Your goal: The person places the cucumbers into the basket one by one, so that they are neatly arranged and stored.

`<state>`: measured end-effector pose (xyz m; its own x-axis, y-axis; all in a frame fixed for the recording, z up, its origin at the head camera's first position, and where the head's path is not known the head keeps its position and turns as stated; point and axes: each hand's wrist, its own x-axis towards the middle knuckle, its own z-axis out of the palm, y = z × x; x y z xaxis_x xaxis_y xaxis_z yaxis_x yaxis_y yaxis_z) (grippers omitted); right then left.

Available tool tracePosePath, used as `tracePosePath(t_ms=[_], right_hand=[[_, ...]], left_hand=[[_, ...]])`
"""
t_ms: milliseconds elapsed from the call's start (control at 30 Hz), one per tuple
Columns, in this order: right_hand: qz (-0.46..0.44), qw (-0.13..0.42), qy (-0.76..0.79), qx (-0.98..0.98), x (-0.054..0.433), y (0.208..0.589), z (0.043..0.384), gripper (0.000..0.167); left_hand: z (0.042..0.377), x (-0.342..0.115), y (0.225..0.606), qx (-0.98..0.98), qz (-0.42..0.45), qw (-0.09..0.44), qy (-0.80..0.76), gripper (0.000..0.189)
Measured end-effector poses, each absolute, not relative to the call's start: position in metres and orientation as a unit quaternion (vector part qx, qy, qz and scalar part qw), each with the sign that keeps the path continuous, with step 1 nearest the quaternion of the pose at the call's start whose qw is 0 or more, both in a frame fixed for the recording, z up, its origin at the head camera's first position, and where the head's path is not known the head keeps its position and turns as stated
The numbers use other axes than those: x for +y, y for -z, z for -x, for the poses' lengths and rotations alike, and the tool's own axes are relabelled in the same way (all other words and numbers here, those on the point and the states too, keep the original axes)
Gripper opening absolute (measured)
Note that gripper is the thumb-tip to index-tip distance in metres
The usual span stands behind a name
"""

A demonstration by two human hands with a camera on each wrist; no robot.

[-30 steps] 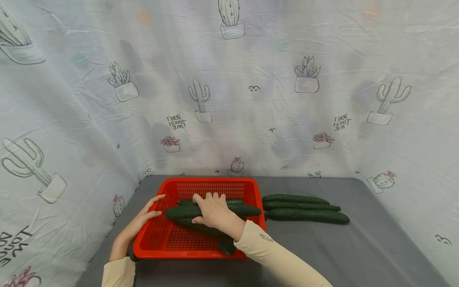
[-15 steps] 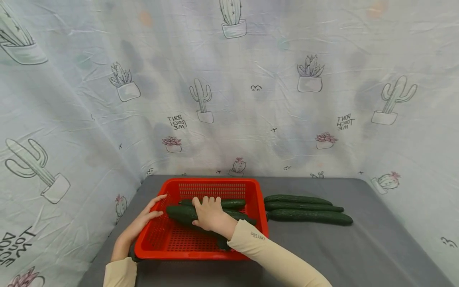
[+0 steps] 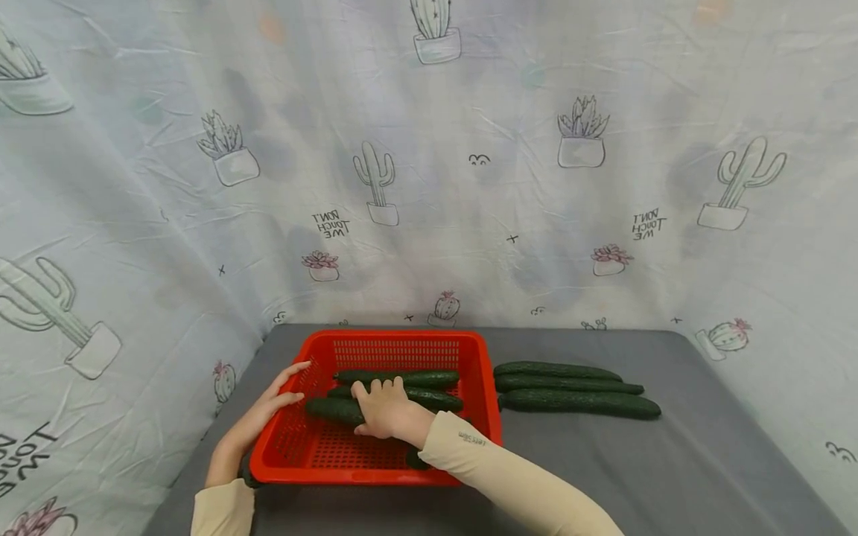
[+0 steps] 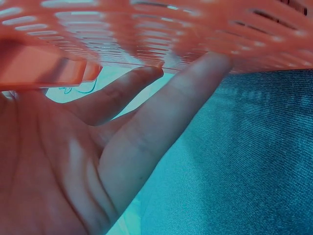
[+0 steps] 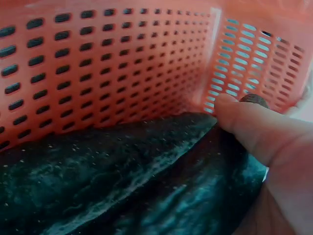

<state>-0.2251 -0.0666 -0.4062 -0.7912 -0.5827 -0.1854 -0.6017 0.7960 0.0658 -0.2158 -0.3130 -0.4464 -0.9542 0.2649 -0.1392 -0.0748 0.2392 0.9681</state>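
- Just now: right hand [image 3: 385,409] lower than half a second ago, curled round the front cucumber [image 3: 331,411] inside the red basket [image 3: 355,476].
- Left hand [image 3: 264,413]: fingers straight, spread, touching the basket's left side.
- Middle cucumber [image 3: 436,400], mostly covered then, shows plainly behind; I'd judge they're being sorted side by side.
- Back cucumber [image 3: 409,378] nearest far wall.
- Count: two hands, one basket, three cucumbers visible inside, three outside cucumbers [image 3: 579,403] lying right on the grey surface [image 3: 670,469].
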Motion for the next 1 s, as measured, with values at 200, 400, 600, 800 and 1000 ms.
tracePosePath(t_ms=[200,400,600,800,1000], right_hand=[[0.325,0.079,-0.11,0.936,-0.073,0.42,0.226,0.051],[0.343,0.016,-0.138,0.929,-0.072,0.437,0.228,0.067],[0.357,-0.015,-0.118,0.926,-0.069,0.44,0.232,0.076],[0.358,-0.002,-0.078,0.931,-0.066,0.435,0.235,0.075],[0.361,0.025,-0.043,0.931,-0.063,0.43,0.237,0.073]], left_hand=[[0.213,-0.313,0.447,0.761,-0.058,0.144,-0.63,0.056],[0.214,-0.312,0.447,0.759,-0.063,0.149,-0.631,0.057],[0.215,-0.313,0.447,0.753,-0.063,0.151,-0.637,0.057],[0.214,-0.313,0.447,0.751,-0.059,0.154,-0.64,0.057],[0.214,-0.312,0.447,0.753,-0.057,0.151,-0.638,0.057]])
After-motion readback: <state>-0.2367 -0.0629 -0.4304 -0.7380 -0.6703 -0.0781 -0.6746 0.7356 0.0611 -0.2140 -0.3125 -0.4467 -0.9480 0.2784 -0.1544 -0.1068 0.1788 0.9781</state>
